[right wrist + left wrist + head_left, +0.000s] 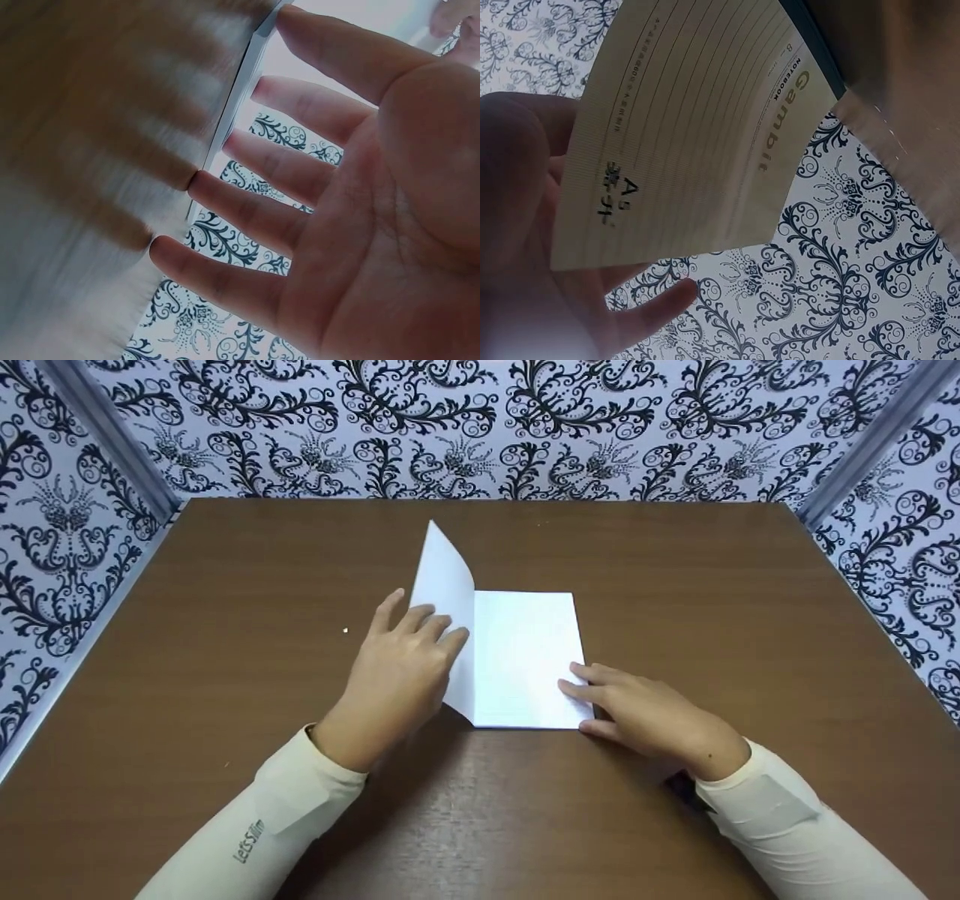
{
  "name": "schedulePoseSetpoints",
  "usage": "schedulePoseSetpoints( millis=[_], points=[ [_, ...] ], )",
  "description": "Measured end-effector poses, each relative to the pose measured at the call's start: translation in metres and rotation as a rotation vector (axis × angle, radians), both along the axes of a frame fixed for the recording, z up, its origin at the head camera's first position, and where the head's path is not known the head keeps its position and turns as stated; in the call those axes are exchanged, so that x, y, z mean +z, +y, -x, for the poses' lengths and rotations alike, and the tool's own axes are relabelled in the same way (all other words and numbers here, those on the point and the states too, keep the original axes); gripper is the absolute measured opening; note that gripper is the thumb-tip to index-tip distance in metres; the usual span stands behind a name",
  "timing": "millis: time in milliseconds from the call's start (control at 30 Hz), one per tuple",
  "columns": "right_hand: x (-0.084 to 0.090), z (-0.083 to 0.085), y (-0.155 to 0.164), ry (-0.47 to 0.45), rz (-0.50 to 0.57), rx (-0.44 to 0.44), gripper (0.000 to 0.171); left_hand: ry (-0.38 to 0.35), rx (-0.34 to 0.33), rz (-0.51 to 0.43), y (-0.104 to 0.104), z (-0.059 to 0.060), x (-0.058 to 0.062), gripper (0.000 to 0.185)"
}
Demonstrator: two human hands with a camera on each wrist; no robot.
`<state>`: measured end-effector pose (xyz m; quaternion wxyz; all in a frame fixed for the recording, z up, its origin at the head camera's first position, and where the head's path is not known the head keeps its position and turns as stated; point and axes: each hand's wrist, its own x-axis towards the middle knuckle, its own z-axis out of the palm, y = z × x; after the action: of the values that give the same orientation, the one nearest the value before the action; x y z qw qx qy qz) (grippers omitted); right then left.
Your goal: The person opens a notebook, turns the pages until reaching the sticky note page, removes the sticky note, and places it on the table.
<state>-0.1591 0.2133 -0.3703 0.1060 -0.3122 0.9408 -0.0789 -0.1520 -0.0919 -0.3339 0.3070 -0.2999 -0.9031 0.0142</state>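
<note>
The notebook (525, 660) lies near the middle of the brown table (225, 622), its white first page facing up and its spine running away from the person. The cover (444, 585) is lifted, standing tilted up along the left side of the page, far corner highest. In the left wrist view the cover's outer face shows cream, ruled with lines, printed "Gambit" and "Notebook", a dark strip along the spine edge.

The left hand (401, 675) is behind that cover, fingers fairly straight and spread, propping the sheet from its outer side; nothing is pinched there that the views show. The right hand (645, 712) rests flat and wide on the lower right corner of the page, fingers (247, 210) splayed and straight, pinning the block to the table.

Judging the step as opening the cover: it would go well if the right hand keeps pressing near that corner so the block cannot slide, while the left supports the cover along its free edge instead of at one corner, so it swings about the spine without creasing.

Patterned black-and-white wallpaper (480, 427) closes the scene on three sides.
</note>
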Motion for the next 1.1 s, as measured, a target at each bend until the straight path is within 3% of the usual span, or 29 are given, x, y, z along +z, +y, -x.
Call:
schedulePoseSetpoints(
  millis=[267, 433, 1100],
  points=[
    [0.0, 0.0, 0.0, -0.012, -0.004, -0.01, 0.054, -0.079, 0.093, 0.056, -0.003, 0.003, -0.008, 0.015],
    [-0.001, 0.0, 0.0, -0.007, -0.003, -0.004, 0.054, -0.159, 0.126, 0.12, -0.004, 0.004, -0.015, 0.026],
    [0.001, -0.002, 0.0, 0.004, -0.011, 0.006, 0.054, -0.623, 0.136, 0.154, 0.001, 0.007, -0.03, 0.049]
  ],
)
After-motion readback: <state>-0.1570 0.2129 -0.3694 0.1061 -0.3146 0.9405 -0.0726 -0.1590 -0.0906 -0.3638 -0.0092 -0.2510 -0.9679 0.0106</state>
